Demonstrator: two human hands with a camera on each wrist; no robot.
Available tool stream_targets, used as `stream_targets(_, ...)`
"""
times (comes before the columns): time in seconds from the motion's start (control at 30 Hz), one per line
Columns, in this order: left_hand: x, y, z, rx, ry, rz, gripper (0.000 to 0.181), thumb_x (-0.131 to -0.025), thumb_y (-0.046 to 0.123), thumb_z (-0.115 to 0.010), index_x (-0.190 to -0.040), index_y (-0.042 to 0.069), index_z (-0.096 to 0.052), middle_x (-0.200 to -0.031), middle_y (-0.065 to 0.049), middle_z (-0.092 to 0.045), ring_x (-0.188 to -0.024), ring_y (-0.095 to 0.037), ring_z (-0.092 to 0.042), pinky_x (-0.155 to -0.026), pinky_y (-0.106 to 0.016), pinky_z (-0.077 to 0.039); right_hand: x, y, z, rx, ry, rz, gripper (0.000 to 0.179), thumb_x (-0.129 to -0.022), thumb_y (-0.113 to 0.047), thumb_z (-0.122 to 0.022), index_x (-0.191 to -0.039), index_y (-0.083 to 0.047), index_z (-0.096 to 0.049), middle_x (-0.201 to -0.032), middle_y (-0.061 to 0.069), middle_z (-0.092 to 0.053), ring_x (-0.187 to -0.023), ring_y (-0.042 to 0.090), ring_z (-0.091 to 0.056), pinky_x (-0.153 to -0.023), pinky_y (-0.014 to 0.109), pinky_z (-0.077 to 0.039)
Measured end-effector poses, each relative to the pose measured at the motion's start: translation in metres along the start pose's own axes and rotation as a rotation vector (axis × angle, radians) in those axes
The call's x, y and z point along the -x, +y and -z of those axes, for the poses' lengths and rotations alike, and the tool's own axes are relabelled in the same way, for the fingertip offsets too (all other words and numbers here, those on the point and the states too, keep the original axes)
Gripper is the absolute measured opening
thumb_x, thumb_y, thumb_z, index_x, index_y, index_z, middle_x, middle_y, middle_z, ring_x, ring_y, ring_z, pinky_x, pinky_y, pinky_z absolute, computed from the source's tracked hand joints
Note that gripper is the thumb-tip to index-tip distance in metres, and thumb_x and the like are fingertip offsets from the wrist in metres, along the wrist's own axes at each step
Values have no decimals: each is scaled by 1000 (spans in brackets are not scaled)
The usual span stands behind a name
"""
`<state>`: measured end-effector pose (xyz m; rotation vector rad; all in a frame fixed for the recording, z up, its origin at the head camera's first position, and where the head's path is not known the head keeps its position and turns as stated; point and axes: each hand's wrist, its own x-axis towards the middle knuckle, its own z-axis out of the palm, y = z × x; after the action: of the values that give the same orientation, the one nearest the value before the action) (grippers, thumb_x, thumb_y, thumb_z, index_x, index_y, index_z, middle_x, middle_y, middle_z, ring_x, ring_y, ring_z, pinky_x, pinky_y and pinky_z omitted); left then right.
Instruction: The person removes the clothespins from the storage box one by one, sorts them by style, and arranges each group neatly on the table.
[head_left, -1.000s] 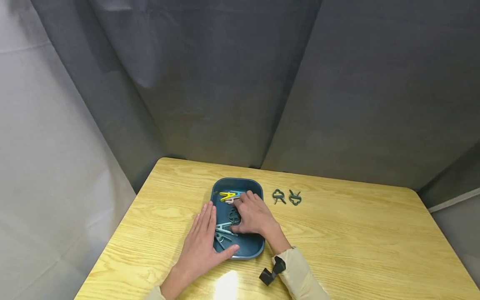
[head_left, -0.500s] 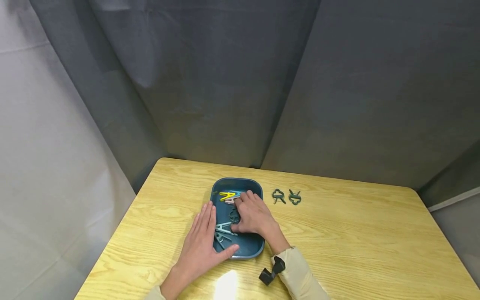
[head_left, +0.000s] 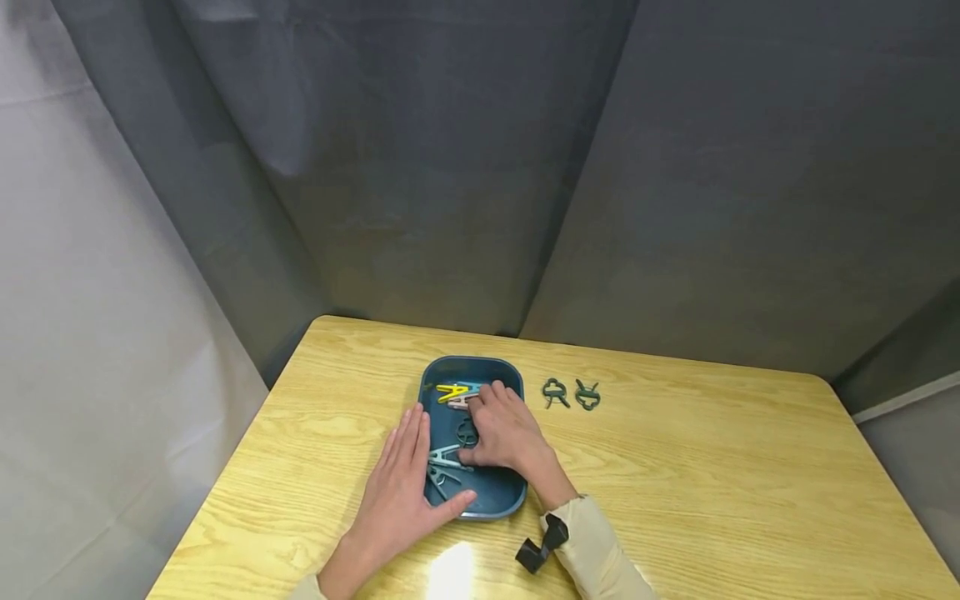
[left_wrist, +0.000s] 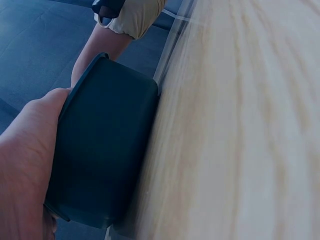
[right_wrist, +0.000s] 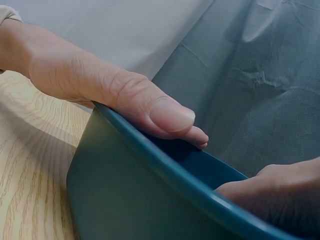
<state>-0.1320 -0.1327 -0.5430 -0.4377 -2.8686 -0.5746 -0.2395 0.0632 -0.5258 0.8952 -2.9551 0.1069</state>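
A dark blue plastic bin (head_left: pixel 495 497) stands on the wooden table. My left hand (head_left: pixel 397 487) lies along its left rim, fingers straight, thumb stretched over the near end. Reaching into the bin from the right is my right hand (head_left: pixel 510 429), fingers bent downward; I cannot tell whether they hold anything. By its fingertips lie a yellow clothespin (head_left: pixel 450 393), a pink clothespin (head_left: pixel 460 403) and a blue one, partly covered. A dark green clip (head_left: pixel 467 431) shows beside the palm. Nearer me are a pale blue-green clothespin (head_left: pixel 446 456) and a grey-green clothespin (head_left: pixel 439 478), close to my left hand.
Two dark green clips, a left one (head_left: pixel 555 392) and a right one (head_left: pixel 588 395), lie on the table (head_left: pixel 712 475) to the right of the bin. A grey curtain (head_left: pixel 450 167) hangs behind the table's far edge. A black strap mount (head_left: pixel 543 543) sits at the right sleeve.
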Motion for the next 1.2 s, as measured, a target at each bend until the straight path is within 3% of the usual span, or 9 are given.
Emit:
stream_targets(0.5,1,-2,1,-8,-4,8,124,-85,91,-46,-167,3,-14,-176,-10,-6,-162,-24,-3,-129,-47,-17,-1,-3,0,16,13,12,78,-76,-68,-80,-127,-9,-72,-107,4,-60,-95,22,-42,-86,37,-43)
stream_targets(0.83,-1,-5,-1,-11,0,10,124,-85,91,-46,-167,3,-15,-176,-10,-6,-162,-26,-5,-130,-47,-17,-2,1,0,-86,64,33,71,-76,-62,-81,-125,-11,-72,-102,2,-55,-94,22,-40,-81,38,-41)
stream_targets(1.2,-4,-4,-5,0,3,12,125,-84,92,-46,-167,3,-17,-176,-11,-9,-162,-27,-7,-129,-48,-18,6,9,1,-131,135,110,69,-78,-59,-81,-124,-8,-72,-105,5,-60,-92,21,-44,-79,35,-45)
